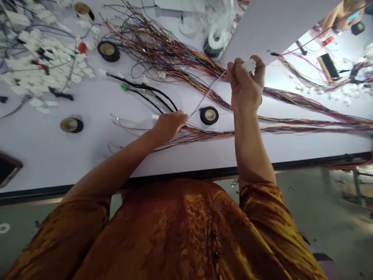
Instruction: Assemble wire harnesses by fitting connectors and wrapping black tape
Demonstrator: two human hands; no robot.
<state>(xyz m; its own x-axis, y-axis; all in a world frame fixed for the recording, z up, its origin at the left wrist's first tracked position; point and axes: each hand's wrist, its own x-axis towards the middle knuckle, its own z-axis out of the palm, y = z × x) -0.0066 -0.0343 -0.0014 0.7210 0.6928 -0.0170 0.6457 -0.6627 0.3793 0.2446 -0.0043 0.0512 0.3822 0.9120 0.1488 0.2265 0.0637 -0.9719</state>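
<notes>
My left hand (168, 126) is closed around a bundle of thin coloured wires (206, 134), low over the table. Black-taped branches (157, 92) of the harness run out beyond its fingers, one ending in a green connector (124, 87). Raised to the right, my right hand (246, 87) pinches a white plastic connector (249, 65). A white and a dark thin wire (207, 93) stretch at a slant between the two hands. Between my forearms lies a black tape roll (215, 116). The fingers of my left hand partly hide the bundle.
White connectors (26, 70) are heaped at the left, with tape rolls (78, 125) nearby. A tangle of long wires (163, 46) crosses the back. A pale panel (262, 27) stands at back right, with another person's hand (332, 21) beyond it. A phone (8, 169) lies front left.
</notes>
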